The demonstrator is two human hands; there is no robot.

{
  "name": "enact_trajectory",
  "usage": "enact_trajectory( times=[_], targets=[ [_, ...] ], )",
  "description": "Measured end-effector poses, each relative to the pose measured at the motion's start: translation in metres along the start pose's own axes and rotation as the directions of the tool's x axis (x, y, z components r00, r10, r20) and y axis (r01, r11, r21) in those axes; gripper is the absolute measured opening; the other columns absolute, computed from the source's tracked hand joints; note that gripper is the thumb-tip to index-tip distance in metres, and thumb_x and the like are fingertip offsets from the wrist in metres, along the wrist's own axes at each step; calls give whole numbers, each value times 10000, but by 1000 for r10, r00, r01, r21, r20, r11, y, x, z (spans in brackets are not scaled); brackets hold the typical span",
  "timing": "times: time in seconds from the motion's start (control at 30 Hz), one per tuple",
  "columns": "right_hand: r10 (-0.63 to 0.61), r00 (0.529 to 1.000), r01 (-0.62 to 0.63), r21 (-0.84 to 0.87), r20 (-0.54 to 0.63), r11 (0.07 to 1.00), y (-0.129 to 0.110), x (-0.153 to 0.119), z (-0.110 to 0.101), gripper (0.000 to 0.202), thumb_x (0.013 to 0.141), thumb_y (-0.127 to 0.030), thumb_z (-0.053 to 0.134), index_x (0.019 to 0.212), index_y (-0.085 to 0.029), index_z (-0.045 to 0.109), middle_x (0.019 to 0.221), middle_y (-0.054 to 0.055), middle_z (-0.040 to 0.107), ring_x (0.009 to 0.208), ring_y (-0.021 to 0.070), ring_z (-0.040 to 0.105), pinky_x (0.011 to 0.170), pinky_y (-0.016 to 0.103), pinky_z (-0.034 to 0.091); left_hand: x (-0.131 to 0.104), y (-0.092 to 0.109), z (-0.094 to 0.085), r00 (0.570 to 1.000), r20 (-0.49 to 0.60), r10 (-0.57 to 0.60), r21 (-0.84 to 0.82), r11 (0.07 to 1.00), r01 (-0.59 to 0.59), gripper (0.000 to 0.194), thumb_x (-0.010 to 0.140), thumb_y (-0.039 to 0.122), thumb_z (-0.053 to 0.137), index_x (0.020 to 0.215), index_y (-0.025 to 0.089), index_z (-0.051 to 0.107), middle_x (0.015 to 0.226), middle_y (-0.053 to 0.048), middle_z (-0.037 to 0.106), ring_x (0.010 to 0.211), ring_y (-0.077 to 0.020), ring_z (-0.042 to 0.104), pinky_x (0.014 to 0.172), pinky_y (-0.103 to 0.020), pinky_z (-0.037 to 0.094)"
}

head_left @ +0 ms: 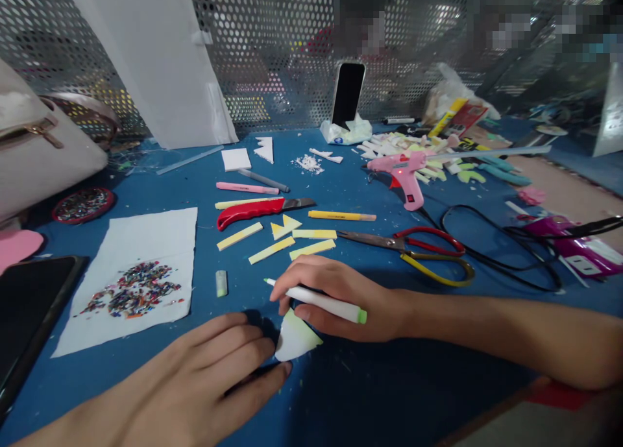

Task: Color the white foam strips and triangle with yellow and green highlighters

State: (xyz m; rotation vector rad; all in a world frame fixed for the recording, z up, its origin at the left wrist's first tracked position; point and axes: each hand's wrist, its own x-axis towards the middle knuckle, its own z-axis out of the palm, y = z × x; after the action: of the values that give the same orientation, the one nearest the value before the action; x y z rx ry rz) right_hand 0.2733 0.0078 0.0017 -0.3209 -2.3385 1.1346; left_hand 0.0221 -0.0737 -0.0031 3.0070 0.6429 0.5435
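Note:
My right hand [335,291] is closed around a white marker pen [321,302] with a green end, its uncapped green tip pointing left. Beneath that hand lies a small white fan-shaped piece [294,340], coloured pale green along its right edge. The thumb and forefinger of my left hand [214,369] hold this piece by its left corner on the blue table. The pen tip is apart from the piece. A pen cap [221,283] with a green end lies beyond my left fingers. Several yellow-edged strips [271,250] and a yellow zigzag piece [285,226] are spread past my right hand.
Scissors [403,242], a red-handled cutter [257,210] and pink and yellow pens [342,216] lie ahead. A pink glue gun [402,171] with a black cable stands right. Left are glittery bits on white paper [182,239] and a dark tablet [39,317]. A phone [348,95] stands behind.

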Motion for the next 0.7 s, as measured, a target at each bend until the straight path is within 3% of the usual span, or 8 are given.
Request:
enact_trajectory(
  times=[0.17, 0.33, 0.43, 0.57, 0.7],
  targets=[
    [-4, 999, 5, 36, -44, 999, 2, -2, 1, 245, 1011, -240, 476, 1231, -151, 537, 987, 97, 694, 923, 183, 632, 930, 362, 468, 2, 0, -5, 999, -50, 17, 24, 1000, -16, 417, 1054, 115, 311, 1190, 203, 696, 1042, -17, 695, 974, -159, 605, 1096, -292, 367],
    [-1, 994, 17, 137, -114, 990, 5, -5, 4, 365, 1041, -379, 450, 1307, -133, 496, 1036, 114, 650, 969, 192, 604, 921, 364, 486, -3, 0, -5, 999, -38, -12, 44, 999, 14, 410, 1034, 90, 323, 1262, 154, 658, 1045, -30, 670, 947, -164, 582, 1183, -330, 215],
    [21, 992, -1, 163, -122, 987, 4, -5, 3, 316, 1032, -318, 466, 1272, -123, 529, 1027, 113, 648, 969, 188, 607, 902, 344, 492, -8, 1, -2, 1000, -11, -14, 41, 999, 14, 391, 1041, 120, 340, 1280, 153, 648, 1045, -26, 676, 957, -175, 565, 1207, -346, 147],
    [30, 995, -9, 209, -98, 978, 1, -3, 1, 265, 998, -233, 489, 1221, -107, 554, 1039, 123, 638, 918, 179, 622, 824, 310, 502, -9, 1, 1, 999, -14, -36, 37, 999, 36, 393, 1052, 136, 324, 1269, 162, 651, 1023, -15, 691, 946, -178, 569, 1208, -349, 151],
    [-3, 998, 12, 148, -58, 989, 3, -2, -1, 216, 994, -280, 481, 1094, -135, 605, 961, 95, 651, 845, 177, 575, 816, 323, 451, -2, -1, -1, 999, -41, -25, 27, 999, 26, 394, 1060, 131, 318, 1232, 157, 671, 1005, -8, 702, 920, -166, 581, 1198, -325, 166]
  ],
)
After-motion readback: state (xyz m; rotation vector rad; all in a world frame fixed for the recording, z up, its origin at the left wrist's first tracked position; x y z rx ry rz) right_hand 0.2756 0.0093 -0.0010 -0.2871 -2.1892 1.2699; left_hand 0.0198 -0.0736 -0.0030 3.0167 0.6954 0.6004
